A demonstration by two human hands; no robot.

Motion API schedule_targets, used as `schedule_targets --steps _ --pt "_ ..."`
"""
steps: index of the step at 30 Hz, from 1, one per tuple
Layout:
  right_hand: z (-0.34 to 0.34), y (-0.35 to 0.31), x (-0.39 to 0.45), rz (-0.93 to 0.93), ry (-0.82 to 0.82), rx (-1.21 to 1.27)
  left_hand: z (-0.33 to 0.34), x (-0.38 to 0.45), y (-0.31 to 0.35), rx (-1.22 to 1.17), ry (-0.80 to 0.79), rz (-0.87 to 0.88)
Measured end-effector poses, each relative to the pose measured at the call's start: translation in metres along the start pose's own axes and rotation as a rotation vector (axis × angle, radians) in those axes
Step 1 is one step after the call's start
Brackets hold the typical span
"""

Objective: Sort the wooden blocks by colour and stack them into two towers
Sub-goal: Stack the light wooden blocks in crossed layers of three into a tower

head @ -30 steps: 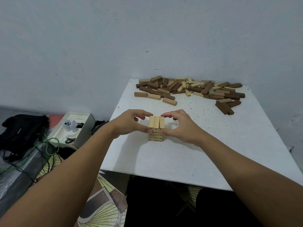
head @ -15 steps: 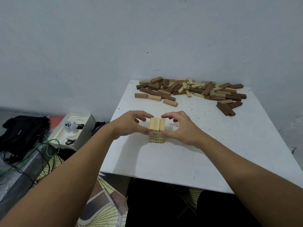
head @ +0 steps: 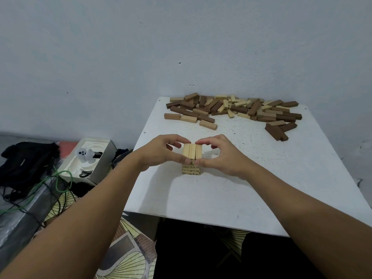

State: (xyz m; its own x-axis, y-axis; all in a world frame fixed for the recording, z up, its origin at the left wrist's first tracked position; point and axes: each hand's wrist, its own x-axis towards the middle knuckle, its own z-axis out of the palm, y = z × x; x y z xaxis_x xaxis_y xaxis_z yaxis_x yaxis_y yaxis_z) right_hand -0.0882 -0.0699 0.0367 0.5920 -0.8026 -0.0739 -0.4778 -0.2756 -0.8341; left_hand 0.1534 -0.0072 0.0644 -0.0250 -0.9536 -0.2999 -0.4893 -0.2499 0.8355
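A short tower of light blocks [head: 191, 159] stands near the middle of the white surface [head: 302, 178]. The left hand [head: 161, 153] at its 9 o'clock and the right hand [head: 220, 156] at 3 o'clock pinch its top layer, fingers curled round it. Mixed loose blocks [head: 237, 109] lie at 12 o'clock.

left hand [head: 161, 152]: forefinger tip now at the far end of the tower's [head: 191, 159] top layer
right hand [head: 220, 156]: forefinger likewise closer in
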Motion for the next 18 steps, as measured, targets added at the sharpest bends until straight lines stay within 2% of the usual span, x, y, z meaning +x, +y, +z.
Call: schedule_targets --steps 18 --pt "0.0050 0.0013 0.0048 -0.013 -0.014 0.022 0.0018 0.0044 -0.0058 -0.043 -0.022 0.006"
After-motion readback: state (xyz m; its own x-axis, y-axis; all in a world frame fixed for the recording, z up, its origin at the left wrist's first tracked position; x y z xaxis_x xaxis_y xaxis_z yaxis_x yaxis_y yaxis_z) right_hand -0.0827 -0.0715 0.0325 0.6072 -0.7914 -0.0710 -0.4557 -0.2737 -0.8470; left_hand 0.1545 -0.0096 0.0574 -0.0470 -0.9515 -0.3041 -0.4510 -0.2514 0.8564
